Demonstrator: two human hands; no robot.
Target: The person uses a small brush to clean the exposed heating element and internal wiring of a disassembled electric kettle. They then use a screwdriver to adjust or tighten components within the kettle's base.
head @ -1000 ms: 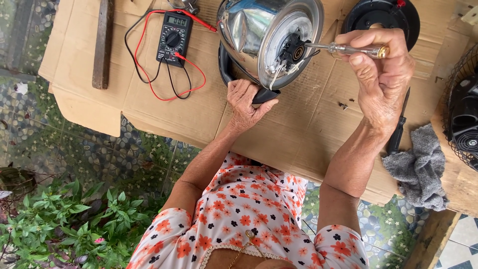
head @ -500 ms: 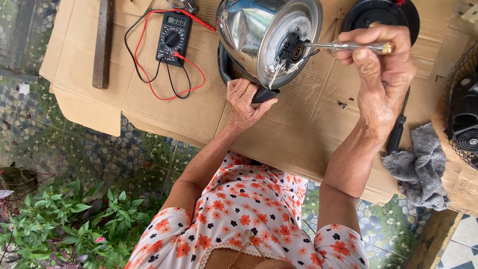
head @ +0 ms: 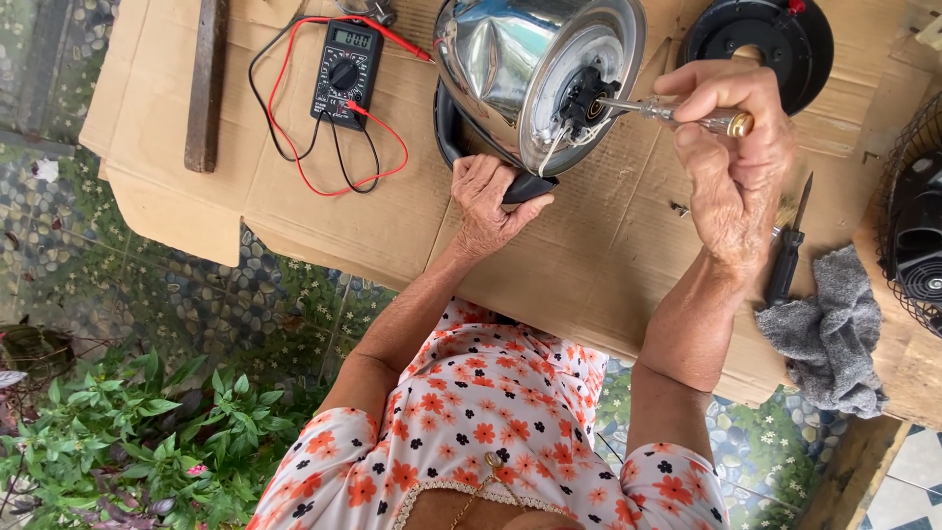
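Observation:
A shiny steel electric kettle [head: 510, 69] lies on its side on the cardboard sheet [head: 373, 216], its underside turned toward me. My left hand [head: 491, 201] grips the kettle's black handle [head: 525, 186] near its base. My right hand [head: 731, 147] is closed on a screwdriver [head: 677, 113] with a clear amber handle. The screwdriver's metal tip reaches into the black connector [head: 587, 98] at the middle of the kettle's underside. Thin wires hang from that connector.
A black multimeter [head: 345, 71] with red and black leads lies at the left beside a wooden bar [head: 206, 88]. The round black kettle base [head: 756, 39] sits at top right. A black-handled tool [head: 785, 260], a grey rag [head: 829, 329] and a fan grille [head: 908, 226] are at the right.
My right hand has shifted slightly with the screwdriver, its tip staying at the kettle's underside. My left hand keeps its hold on the handle.

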